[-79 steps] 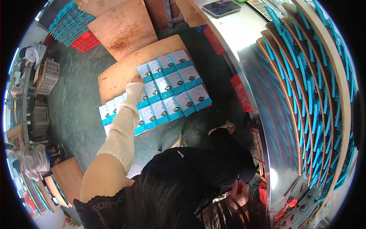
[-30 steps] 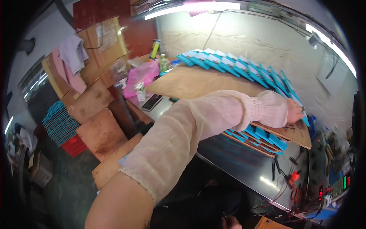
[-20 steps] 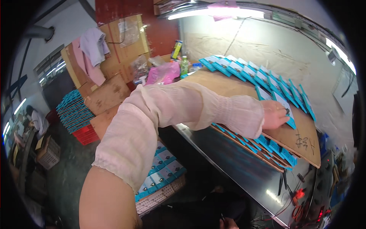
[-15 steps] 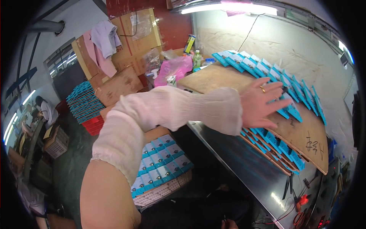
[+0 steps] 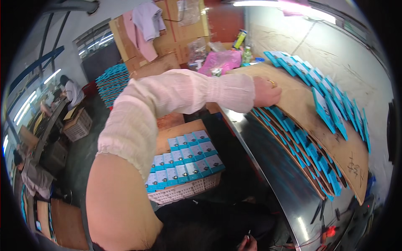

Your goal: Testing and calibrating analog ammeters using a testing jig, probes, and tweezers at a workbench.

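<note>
My left arm, in a white gauzy sleeve, reaches across to the right. My left hand [image 5: 268, 93], with a ring on one finger, is closed at the near-left edge of the top brown board [image 5: 289, 90]. What its fingers grip, if anything, is hidden. Overlapping blue-and-white pieces [image 5: 312, 76] stand in rows along the far and right side of that board. Under it lie more boards with blue pieces [image 5: 301, 138] between them. Low in the view, my right hand [image 5: 248, 243] holds a small red tool [image 5: 249, 237] with a thin metal tip.
A shiny metal table [image 5: 268, 154] carries the boards; pliers [image 5: 317, 211] and wires lie at its near end. To the left, a white basket [image 5: 188, 188] bears rows of blue pieces. A blue stack [image 5: 113, 83] stands farther back. Two people sit at a far-left bench.
My left hand has drawn back leftward from over the blue-and-white pieces to the board's near-left edge. Its spread fingers have curled closed. The view has turned left.
</note>
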A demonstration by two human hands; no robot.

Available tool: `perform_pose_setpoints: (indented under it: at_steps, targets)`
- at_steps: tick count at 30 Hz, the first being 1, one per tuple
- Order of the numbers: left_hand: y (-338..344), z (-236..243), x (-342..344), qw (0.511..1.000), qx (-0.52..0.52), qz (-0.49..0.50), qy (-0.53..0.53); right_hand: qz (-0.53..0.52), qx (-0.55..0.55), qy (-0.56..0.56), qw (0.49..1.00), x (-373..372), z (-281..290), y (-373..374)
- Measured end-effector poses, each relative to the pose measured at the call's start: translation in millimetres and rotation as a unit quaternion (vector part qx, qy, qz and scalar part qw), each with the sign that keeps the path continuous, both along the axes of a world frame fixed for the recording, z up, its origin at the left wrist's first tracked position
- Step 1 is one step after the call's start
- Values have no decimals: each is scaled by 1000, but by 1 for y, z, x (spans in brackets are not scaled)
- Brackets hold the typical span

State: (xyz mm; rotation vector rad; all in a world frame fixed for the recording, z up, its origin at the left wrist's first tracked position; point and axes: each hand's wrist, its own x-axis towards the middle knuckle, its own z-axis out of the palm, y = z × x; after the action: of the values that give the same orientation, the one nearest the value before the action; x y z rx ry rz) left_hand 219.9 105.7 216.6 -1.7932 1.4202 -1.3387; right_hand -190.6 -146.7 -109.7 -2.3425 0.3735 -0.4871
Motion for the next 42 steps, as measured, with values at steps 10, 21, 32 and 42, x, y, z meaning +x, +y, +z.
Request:
perform_pose_setpoints:
  at_steps: [10,21,32,42]
  targets:
    - [-18,13,-40,993,78,32,83,-17,-13,-84,996,4,-6,-5]
    - [-98,66,-24,335,-321,119,878,-3,-10,-90,996,7,-2,-14]
    - [-81,42,-18,450,-308,6,838,-102,157,-56,981,-12,-3,-6]
    - [5,-166,-120,210,-746,-214,595,-284,209,3,936,-12,109,18]
